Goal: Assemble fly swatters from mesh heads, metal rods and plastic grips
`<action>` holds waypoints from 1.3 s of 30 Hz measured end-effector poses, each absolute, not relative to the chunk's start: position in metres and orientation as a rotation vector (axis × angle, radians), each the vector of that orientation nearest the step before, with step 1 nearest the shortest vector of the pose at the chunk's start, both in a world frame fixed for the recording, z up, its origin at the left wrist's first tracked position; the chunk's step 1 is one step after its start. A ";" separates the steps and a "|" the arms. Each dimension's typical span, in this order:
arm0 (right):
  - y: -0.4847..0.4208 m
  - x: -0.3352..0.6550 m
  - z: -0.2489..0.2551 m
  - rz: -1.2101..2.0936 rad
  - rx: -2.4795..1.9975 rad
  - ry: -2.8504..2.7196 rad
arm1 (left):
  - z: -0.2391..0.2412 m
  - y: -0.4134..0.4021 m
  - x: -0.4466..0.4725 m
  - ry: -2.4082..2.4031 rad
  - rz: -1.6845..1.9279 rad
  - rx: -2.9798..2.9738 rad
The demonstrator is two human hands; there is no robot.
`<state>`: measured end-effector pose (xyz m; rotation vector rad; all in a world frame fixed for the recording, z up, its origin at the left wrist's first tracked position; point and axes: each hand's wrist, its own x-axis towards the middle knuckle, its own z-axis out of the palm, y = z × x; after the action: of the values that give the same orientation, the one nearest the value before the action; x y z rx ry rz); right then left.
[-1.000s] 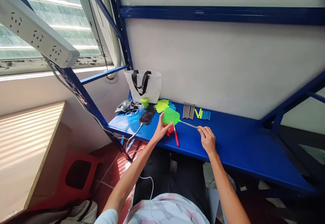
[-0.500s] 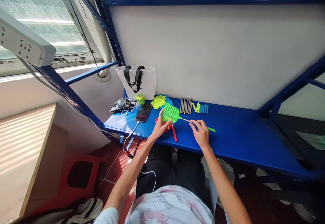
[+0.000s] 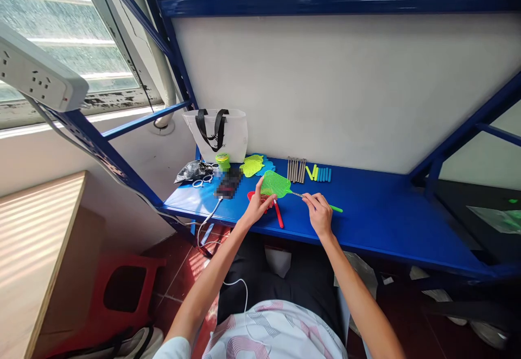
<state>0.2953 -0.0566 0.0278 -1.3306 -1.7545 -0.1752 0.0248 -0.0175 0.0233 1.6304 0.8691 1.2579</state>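
Observation:
Between my two hands, above the blue desk, is a green fly swatter point(image 3: 277, 185) with a mesh head, a metal rod and a green handle end. My left hand point(image 3: 257, 207) pinches the lower left edge of its head. Fingers of my right hand point(image 3: 319, 212) are closed around the rod, short of the handle. Under the green head, partly covered, lies a red fly swatter point(image 3: 279, 215) near the desk's front edge. Behind are yellow-green swatter heads point(image 3: 252, 165) with blue swatter heads point(image 3: 267, 164) partly beneath them.
Metal rods point(image 3: 296, 170), yellow handle tubes point(image 3: 312, 172) and blue handle tubes point(image 3: 323, 174) lie in a row behind my hands. Leftward are a phone point(image 3: 228, 184) on a white cable, a green tub point(image 3: 222, 161), scissors point(image 3: 202, 181) and a white bag point(image 3: 236, 136). Blue bars frame the desk point(image 3: 386, 212).
The green swatter's head has tilted to a flatter angle. My right hand has shifted slightly left along the rod, and the camera view has moved a little.

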 end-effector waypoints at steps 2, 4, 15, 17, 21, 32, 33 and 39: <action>-0.056 0.296 0.026 -0.145 -1.325 -1.797 | 0.022 -0.018 0.024 0.872 1.267 1.632; -0.056 0.296 0.026 -0.130 -1.322 -1.828 | 0.023 -0.018 0.024 0.872 1.269 1.616; -0.057 0.291 0.030 -0.100 -1.259 -1.833 | 0.029 -0.016 0.024 0.942 1.329 1.475; -0.057 0.292 0.029 -0.106 -1.260 -1.820 | 0.027 -0.015 0.023 0.943 1.323 1.511; -0.056 0.294 0.026 -0.101 -1.261 -1.845 | 0.023 -0.013 0.023 0.935 1.334 1.564; -0.057 0.298 0.032 -0.130 -1.455 -1.871 | 0.026 -0.010 0.022 0.960 1.519 1.415; -0.056 0.303 0.033 -0.139 -1.491 -1.876 | 0.027 -0.010 0.022 0.978 1.550 1.398; -0.059 0.324 0.047 -0.091 -1.522 -2.107 | 0.032 -0.012 0.022 1.054 1.620 1.396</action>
<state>0.3238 -0.0586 0.0474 -1.5218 -2.1066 -0.0913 0.0222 -0.0118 0.0320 1.3960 1.0538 1.6205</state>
